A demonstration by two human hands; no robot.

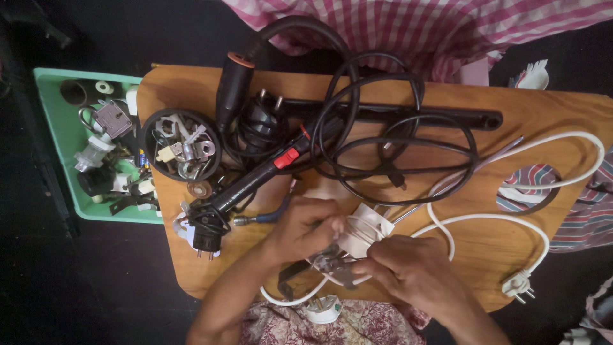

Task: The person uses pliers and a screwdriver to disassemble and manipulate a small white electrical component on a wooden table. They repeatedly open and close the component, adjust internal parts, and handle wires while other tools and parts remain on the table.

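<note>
— Socket, is it, that white thing?
— Looks so: a white plastic socket housing (pixel 365 231), opened up, with grey metal parts (pixel 333 262) showing at its near side and a white cord (pixel 511 220) looping off to the right.
— And the hands?
— Both come in from the near edge of the table (pixel 549 108). The left hand (pixel 305 229) is curled, fingers pinched on the housing's left side; the right hand (pixel 408 268) grips it from the near right.
— Where does it sit?
— Between them, near the table's front edge, just before the black cables (pixel 396 134).
</note>
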